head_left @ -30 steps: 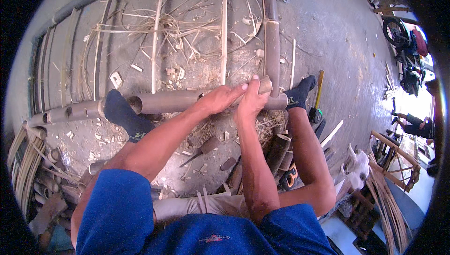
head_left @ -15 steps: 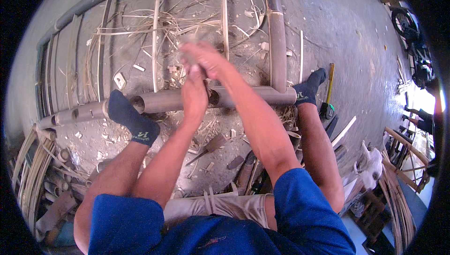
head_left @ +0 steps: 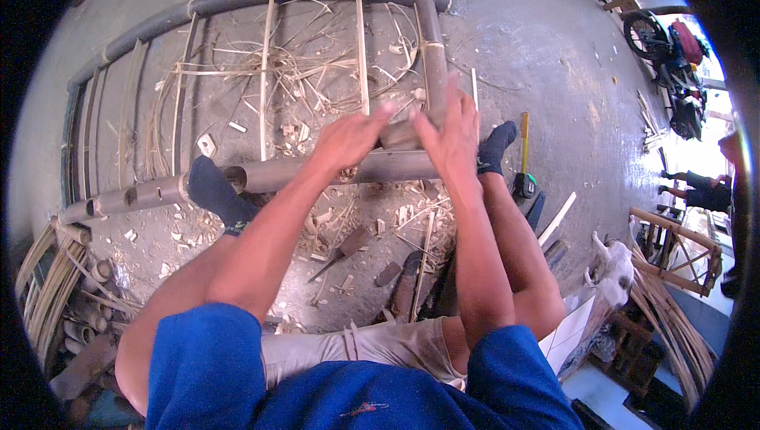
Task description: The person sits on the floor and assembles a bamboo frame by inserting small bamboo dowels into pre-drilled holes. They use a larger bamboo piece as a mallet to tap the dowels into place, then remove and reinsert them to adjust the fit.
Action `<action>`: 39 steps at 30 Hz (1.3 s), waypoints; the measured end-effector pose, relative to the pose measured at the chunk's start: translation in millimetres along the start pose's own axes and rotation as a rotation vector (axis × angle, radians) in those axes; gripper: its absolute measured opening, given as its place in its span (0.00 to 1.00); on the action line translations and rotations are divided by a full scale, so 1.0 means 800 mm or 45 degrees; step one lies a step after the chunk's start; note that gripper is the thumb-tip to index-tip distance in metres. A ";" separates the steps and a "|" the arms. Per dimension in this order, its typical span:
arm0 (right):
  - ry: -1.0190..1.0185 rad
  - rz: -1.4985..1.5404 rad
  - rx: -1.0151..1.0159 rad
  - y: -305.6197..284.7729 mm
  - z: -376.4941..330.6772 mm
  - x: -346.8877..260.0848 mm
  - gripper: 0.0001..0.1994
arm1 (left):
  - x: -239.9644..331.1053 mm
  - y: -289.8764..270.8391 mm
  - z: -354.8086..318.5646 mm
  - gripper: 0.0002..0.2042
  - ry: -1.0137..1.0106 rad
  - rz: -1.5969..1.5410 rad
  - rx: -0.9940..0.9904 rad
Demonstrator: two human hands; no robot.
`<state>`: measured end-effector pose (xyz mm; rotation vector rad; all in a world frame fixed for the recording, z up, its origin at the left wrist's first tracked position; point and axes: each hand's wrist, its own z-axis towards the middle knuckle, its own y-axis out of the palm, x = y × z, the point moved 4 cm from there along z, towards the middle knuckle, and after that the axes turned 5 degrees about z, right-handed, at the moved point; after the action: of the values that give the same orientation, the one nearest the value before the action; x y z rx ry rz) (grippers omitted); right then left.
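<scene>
A: ok, what's the sketchy bit here?

B: imo the wooden block (head_left: 401, 137). It's between the hands, at 3 o'clock from the left hand (head_left: 348, 141) and 9 o'clock from the right hand (head_left: 454, 141), by the 12 o'clock edge of the brown bamboo pole (head_left: 301, 173). If neither hand really has it, it could skid off that round wall and knuckles might rap the bamboo.

A: could the pole go too?

B: maybe. The left foot (head_left: 219, 194) crosses it toward 9 o'clock and the right foot (head_left: 496, 147) is by its 3 o'clock end. If either eases off, a round pole could roll. Also a wooden-handled blade (head_left: 353, 242) lies loose on the floor, 6 o'clock from the left hand, so a slip that way could mean a nick.

A: and fingers vs block?

B: right fingers look straight, aimed at 12, thumb spread toward 10, next to the block's 3 o'clock end. Left fingers reach toward 1 or 2, tips near its 11 o'clock corner, too blurred to tell if they're pinching anything.
</scene>
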<state>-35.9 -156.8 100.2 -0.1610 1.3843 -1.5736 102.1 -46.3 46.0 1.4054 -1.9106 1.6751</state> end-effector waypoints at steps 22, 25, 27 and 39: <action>1.105 0.656 -0.390 0.136 -0.252 -0.055 0.23 | -0.116 0.040 -0.090 0.54 -0.115 0.667 0.201; 0.882 0.469 -0.735 0.101 -0.210 -0.024 0.27 | -0.108 0.040 -0.084 0.53 -0.209 0.614 0.195; 0.631 0.379 -0.950 0.088 -0.163 -0.002 0.29 | -0.105 0.040 -0.083 0.52 -0.266 0.590 0.192; 1.179 1.238 -0.725 0.011 -0.247 -0.039 0.21 | -0.174 0.039 -0.080 0.33 0.071 0.476 0.110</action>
<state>-144.7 1.0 41.2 0.8851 2.1120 -0.3625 123.8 74.2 -52.2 1.0615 -2.1967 1.9561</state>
